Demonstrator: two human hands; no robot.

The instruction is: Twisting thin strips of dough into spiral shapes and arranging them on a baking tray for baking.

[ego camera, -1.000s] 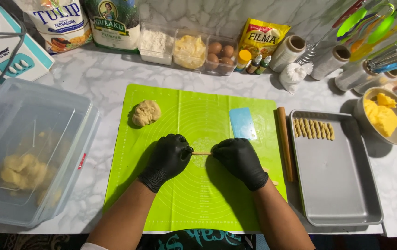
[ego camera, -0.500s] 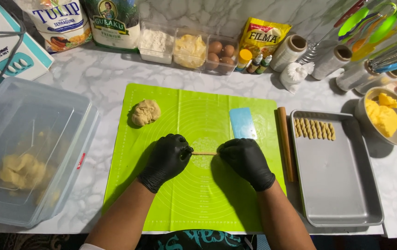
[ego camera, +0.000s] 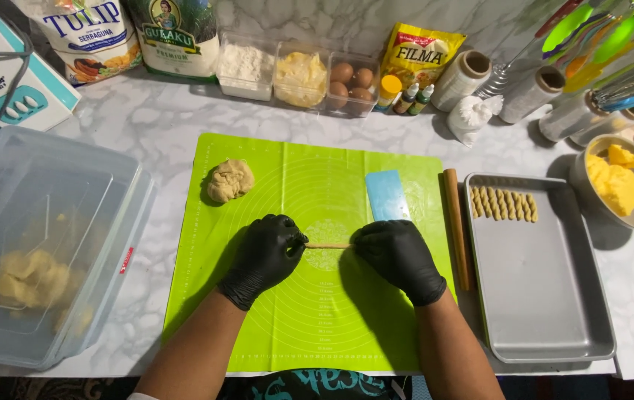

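Note:
Both my hands wear black gloves and rest on a green silicone mat (ego camera: 317,178). My left hand (ego camera: 266,250) and my right hand (ego camera: 398,252) each pinch one end of a thin dough rope (ego camera: 328,245) that lies across the mat's middle. A ball of dough (ego camera: 229,180) sits at the mat's far left. A light blue scraper (ego camera: 387,195) lies just beyond my right hand.
A wooden rolling pin (ego camera: 457,226) lies along the mat's right edge. A metal tray (ego camera: 546,296) holds several twisted dough sticks (ego camera: 503,203). At left stands a clear plastic box (ego camera: 43,244) with dough. A bowl of yellow butter (ego camera: 620,185), flour bags, eggs and bottles line the back.
My hands have drawn slightly apart along the dough rope, the right one shifting a little to the right. Everything else is unmoved.

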